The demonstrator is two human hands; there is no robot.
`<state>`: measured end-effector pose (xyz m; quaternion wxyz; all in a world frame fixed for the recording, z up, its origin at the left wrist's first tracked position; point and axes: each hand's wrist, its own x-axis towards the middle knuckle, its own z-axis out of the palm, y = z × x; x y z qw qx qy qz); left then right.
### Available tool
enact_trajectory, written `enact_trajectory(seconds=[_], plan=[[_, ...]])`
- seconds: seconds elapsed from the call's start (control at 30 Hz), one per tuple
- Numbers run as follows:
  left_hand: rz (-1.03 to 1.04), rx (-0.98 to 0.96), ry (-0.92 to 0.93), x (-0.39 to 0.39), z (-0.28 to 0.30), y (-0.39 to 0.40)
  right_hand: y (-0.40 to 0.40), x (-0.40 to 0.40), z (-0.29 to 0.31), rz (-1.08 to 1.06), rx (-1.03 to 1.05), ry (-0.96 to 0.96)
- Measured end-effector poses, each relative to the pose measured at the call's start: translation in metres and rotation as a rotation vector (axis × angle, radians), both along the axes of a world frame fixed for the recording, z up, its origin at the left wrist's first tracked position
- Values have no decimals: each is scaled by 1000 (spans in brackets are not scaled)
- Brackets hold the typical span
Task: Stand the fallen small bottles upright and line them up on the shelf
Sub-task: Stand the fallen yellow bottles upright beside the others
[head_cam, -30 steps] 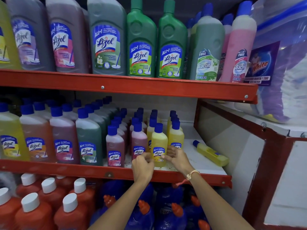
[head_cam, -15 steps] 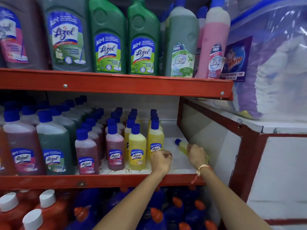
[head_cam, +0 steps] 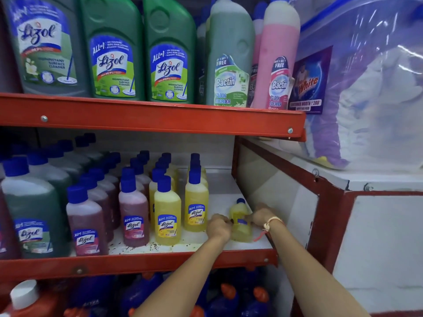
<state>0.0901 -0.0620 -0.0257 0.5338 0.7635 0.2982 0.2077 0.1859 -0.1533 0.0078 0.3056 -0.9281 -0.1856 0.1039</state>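
A small yellow bottle [head_cam: 240, 219] with a blue cap stands nearly upright at the right end of the middle shelf [head_cam: 137, 263]. My left hand [head_cam: 218, 226] grips its left side and my right hand [head_cam: 262, 215] grips its right side. To its left stand rows of small yellow bottles [head_cam: 196, 208] and pink bottles [head_cam: 134, 216], all upright with blue caps.
Larger green and pink Lizol bottles [head_cam: 29, 216] fill the shelf's left part. Big cleaner bottles [head_cam: 168, 51] stand on the upper shelf. A red-framed white side panel [head_cam: 274, 193] closes the shelf on the right. Orange and blue bottles [head_cam: 224, 298] sit below.
The yellow bottle lay on its side at the right; my right hand reached it, then both hands took hold and it now stands nearly upright. The view shifted right.
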Motion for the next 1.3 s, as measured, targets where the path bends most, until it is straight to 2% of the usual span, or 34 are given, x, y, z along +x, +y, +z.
enact_trajectory(seconds=[0.17,0.23,0.33,0.47,0.57,0.63,0.77,0.9,1.0,1.1,1.3], plan=[[-13,-94,22,-14,-1,16,-6,-4,-8,22,228,388],[-37,-146,-7,-20,-4,20,-10,-3,-12,34,256,470],[-73,-149,-73,-44,4,14,-13,-19,-11,79,420,542],[-73,-33,-181,-68,7,12,-15,-43,-2,197,559,410],[19,249,-196,-84,9,9,-8,-62,-3,222,581,281],[60,360,-205,-92,6,12,0,-74,-6,197,651,261],[125,420,-191,-100,9,13,13,-88,-11,204,663,183],[139,414,-128,-104,17,15,22,-98,-8,224,623,156],[128,376,-142,-106,20,17,29,-101,-7,258,644,230],[114,357,-149,-108,20,20,33,-105,-7,278,649,202],[125,183,-203,-105,17,33,39,-101,-8,233,747,188]])
